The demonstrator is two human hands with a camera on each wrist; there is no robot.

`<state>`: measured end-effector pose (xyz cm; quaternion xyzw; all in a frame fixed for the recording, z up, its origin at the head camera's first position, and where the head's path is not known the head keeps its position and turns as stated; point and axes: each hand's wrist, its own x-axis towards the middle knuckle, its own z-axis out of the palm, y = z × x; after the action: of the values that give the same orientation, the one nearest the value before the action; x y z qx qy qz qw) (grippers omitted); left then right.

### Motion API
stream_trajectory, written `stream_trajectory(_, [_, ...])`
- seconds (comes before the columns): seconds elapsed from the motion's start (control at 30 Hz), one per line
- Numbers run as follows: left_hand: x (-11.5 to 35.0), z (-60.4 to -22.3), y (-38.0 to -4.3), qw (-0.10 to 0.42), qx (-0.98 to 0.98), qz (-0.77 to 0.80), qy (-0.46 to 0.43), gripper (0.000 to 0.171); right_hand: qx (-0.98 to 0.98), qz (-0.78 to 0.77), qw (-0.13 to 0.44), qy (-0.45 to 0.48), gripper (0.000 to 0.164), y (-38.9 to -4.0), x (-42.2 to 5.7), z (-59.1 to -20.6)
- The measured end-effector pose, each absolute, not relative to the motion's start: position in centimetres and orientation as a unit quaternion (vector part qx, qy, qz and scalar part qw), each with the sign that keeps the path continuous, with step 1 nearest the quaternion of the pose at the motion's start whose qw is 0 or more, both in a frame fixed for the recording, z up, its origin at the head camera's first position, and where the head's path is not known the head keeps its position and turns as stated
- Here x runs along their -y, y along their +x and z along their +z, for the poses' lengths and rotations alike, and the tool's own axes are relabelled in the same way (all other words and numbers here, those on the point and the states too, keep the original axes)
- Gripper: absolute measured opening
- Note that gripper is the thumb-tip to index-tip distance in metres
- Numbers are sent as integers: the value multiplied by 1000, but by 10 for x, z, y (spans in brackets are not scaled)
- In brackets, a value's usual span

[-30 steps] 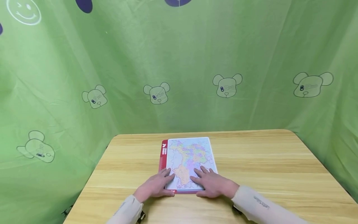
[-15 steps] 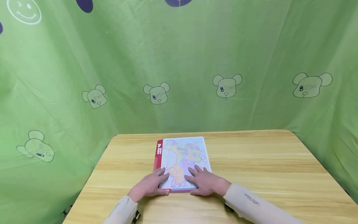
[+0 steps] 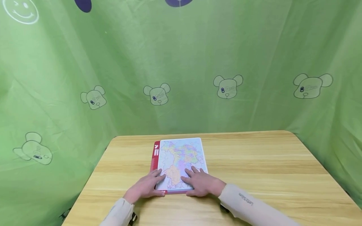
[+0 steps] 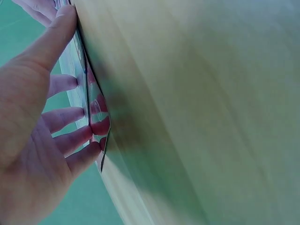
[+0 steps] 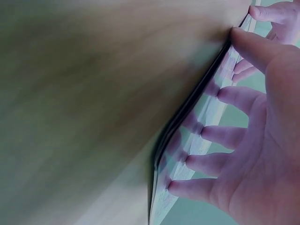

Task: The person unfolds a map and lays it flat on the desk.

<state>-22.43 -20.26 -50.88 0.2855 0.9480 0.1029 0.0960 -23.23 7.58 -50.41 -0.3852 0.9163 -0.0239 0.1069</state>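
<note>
A glossy map sheet (image 3: 182, 153) with pastel-coloured regions lies flat on the wooden table, overlapping a red-bordered sheet (image 3: 155, 152) whose strip shows along the left and near edges. My left hand (image 3: 145, 186) is spread at the near left corner, with fingertips on the sheets and the thumb along the near edge. Over the near right corner, my right hand (image 3: 202, 183) rests with fingers fanned on the map and its thumb at the near edge. Both wrist views show straight fingers (image 5: 225, 138) whose tips touch the shiny surface, with nothing gripped.
The wooden table (image 3: 254, 166) extends to both sides of the sheets and has rounded far corners. Behind it and along the sides hangs a green curtain (image 3: 183, 56) printed with bear heads.
Both hands and the stacked sheets have slid together to the left across the table. The fingers have kept about the same spread and place on the map.
</note>
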Motion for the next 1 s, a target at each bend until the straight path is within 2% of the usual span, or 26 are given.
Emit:
stream_trajectory(0.53, [221,-513,-222,93,-957,100,255,82,-917,-29,114,-382,67,-231,-67,-501])
stream_trajectory(1.0, [235,-513,-218,66,-957,94,265,81,-906,-23,97,-411,67,-236,-39,-500])
